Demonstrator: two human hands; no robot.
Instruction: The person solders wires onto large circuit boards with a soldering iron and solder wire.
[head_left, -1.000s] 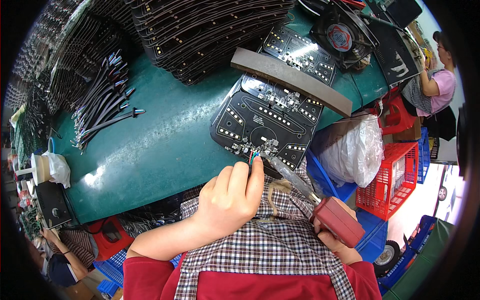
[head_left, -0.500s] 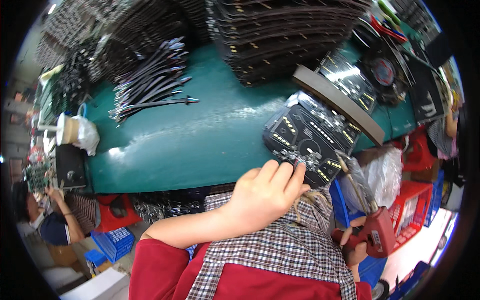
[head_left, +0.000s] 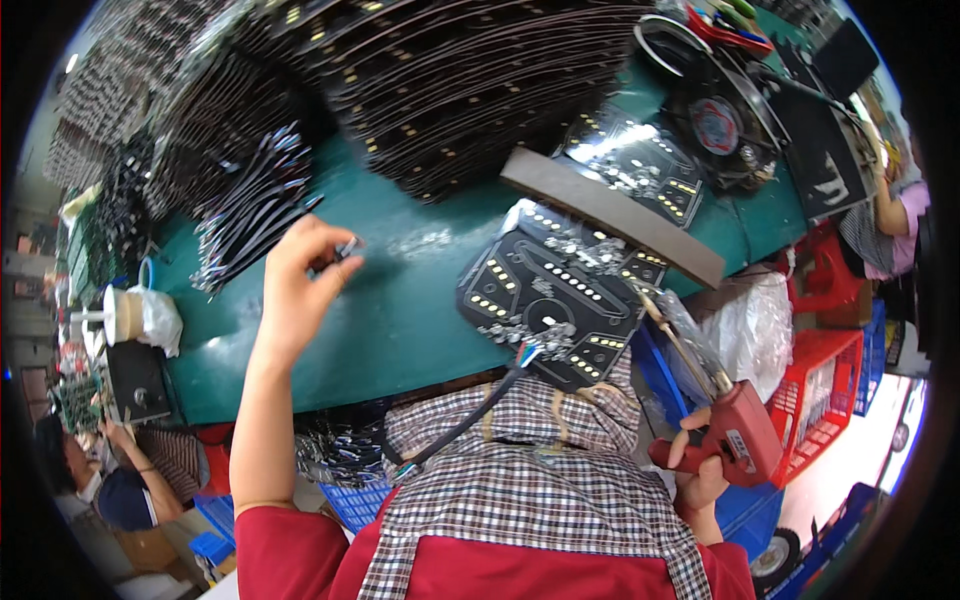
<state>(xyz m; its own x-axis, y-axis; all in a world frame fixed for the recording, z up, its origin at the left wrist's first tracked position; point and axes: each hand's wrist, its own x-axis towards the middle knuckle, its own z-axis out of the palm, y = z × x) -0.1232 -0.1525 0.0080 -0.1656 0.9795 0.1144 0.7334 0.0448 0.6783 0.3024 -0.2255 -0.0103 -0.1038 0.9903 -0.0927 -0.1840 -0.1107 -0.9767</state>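
My left hand (head_left: 300,285) is at the left of the bench, beside a bundle of black cables (head_left: 265,215). Its thumb and fingers are pinched on a small dark cable end (head_left: 347,250). On the right, my right hand (head_left: 705,470) grips a red soldering gun (head_left: 740,435) by its handle. The gun's long tip reaches the right edge of a black circuit board (head_left: 545,290) dotted with pale LEDs. Coloured wires of a black cable (head_left: 480,412) meet the board's near edge, and the cable hangs down over my checked apron.
A brown bar (head_left: 610,215) lies across the boards. Tall stacks of boards (head_left: 470,90) stand behind, with a fan (head_left: 712,130) at far right. A solder spool (head_left: 125,315) stands at left. Red crates (head_left: 820,410) and other people are beside the bench.
My left hand has left the board's near edge and moved left to the cable bundle. The cable at the board now shows. The view has shifted; my right hand still holds the soldering gun.
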